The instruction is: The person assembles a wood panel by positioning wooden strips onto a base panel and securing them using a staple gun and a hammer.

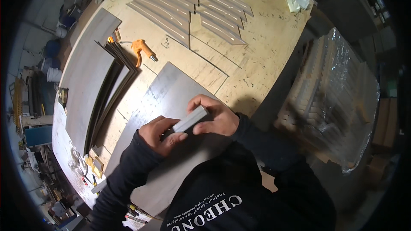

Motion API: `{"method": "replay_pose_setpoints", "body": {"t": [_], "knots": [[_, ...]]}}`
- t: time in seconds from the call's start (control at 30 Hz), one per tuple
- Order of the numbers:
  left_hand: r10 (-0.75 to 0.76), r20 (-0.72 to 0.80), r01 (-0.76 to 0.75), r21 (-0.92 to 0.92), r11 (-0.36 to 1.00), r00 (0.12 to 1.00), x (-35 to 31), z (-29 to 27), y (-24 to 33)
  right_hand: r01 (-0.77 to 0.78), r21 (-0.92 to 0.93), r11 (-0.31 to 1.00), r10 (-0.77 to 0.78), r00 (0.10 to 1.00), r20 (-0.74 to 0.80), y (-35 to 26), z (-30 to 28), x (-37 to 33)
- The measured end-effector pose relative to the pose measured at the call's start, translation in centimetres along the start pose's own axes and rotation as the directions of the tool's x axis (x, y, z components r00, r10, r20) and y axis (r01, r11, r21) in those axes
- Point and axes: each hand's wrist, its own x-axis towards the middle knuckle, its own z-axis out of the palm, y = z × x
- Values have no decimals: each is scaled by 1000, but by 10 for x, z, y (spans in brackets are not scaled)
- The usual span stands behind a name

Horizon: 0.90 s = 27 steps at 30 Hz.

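A small grey rectangular block is held between my two hands, tilted up toward the right. My left hand grips its lower left end with fingers and thumb. On the other side, my right hand closes around its upper right end. Both hands are above a large flat grey panel on the table; its near part is covered by my arms and body. The block's underside is hidden by my fingers.
Grey panels lie stacked at the left, beside an orange gun-shaped tool. Across the wooden table, several grey strips with pale lines are laid in rows. A plastic-wrapped stack stands at the right, off the table.
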Motion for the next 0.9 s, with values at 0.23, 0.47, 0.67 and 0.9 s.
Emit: {"method": "replay_pose_setpoints", "body": {"t": [0.23,0.47,0.67,0.9], "knots": [[10,-333,165,494,854,943,-32,16,-3,321,216,922,-227,901,-369,41,-14,-20],[360,-453,-43,574,818,816,-53,39,-13,116,-30,993,-120,976,-184,4,30,-8],[368,-533,-28,542,840,762,-74,60,2,25,-235,972,-95,952,-291,-16,60,-18],[312,-690,120,501,857,653,-88,81,20,119,-134,984,-143,973,-184,-12,55,-18]]}}
